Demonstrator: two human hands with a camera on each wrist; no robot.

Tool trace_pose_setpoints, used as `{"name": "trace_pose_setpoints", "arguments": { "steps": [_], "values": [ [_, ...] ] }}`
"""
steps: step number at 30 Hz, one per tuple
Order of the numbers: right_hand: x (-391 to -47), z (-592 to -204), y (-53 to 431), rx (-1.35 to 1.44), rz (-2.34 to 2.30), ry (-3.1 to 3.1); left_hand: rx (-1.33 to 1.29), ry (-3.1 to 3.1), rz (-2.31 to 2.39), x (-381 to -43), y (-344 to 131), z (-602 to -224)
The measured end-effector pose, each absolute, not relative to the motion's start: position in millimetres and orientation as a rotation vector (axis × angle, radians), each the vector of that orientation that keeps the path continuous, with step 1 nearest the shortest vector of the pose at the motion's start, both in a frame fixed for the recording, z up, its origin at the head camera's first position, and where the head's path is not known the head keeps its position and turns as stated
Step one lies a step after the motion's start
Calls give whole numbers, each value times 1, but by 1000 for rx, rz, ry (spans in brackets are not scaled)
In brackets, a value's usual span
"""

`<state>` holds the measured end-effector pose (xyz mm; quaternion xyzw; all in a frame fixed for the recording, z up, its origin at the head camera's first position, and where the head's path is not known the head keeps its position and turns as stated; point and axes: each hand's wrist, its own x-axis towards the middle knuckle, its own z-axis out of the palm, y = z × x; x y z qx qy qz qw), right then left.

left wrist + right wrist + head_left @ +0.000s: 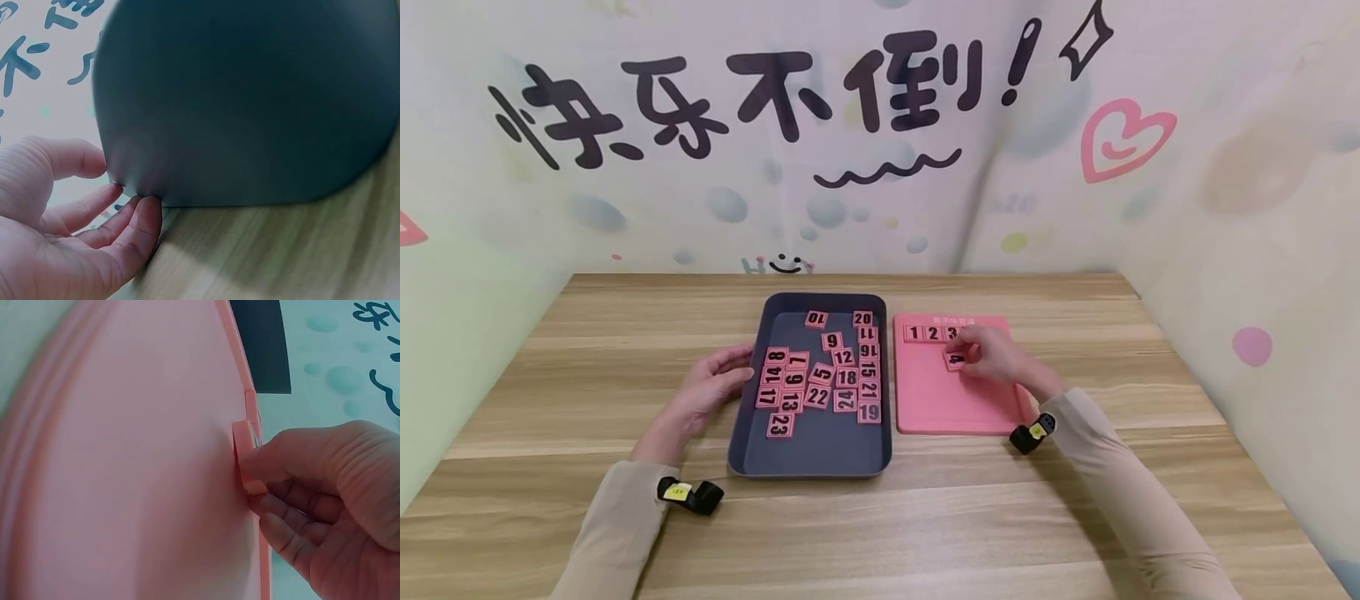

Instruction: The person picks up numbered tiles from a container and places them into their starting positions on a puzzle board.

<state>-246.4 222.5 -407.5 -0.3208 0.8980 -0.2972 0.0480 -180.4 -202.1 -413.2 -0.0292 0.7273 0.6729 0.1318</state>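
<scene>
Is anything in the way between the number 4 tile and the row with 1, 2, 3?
Nothing visible lies between the 4 tile and the row of tiles on the pink board. The right hand pinches the 4 near the 3, but hides the spot right of the 3.

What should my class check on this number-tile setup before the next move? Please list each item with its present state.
1. Tile 4 held: ok; the right grip pinches it.
2. Tile 4 lined up with the row: not ok; it is nearer the person than tile 3.
3. Row in order on the pink board: ok; tile 1, tile 2, then tile 3, left to right.
4. Space right of tile 3 free: cannot tell; the right grip covers it.
5. Tile 5 available: ok; it lies in the dark tray.
6. Left grip touching the tray: ok; fingertips meet its left side.
</scene>
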Motion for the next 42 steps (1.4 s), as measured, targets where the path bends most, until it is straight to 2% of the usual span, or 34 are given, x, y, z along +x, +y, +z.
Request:
{"name": "trace_pose_setpoints", "arguments": {
  "steps": [5,12,15,24,42],
  "values": [
    [-244,-407,223,-953,-917,2763,-87,2108,1957,-181,-201,-413],
    [-237,-405,215,-477,-875,2886,-89,2106,1955,-180,-200,-412],
    [-234,-405,210,-393,-820,2907,-94,2109,1953,-180,-201,-412],
    [-230,-402,212,-380,-815,2894,-92,2115,1946,-181,-202,-414],
    [-245,-394,232,-416,-650,2906,-90,2114,1951,-181,-203,-415]
  ]
}}
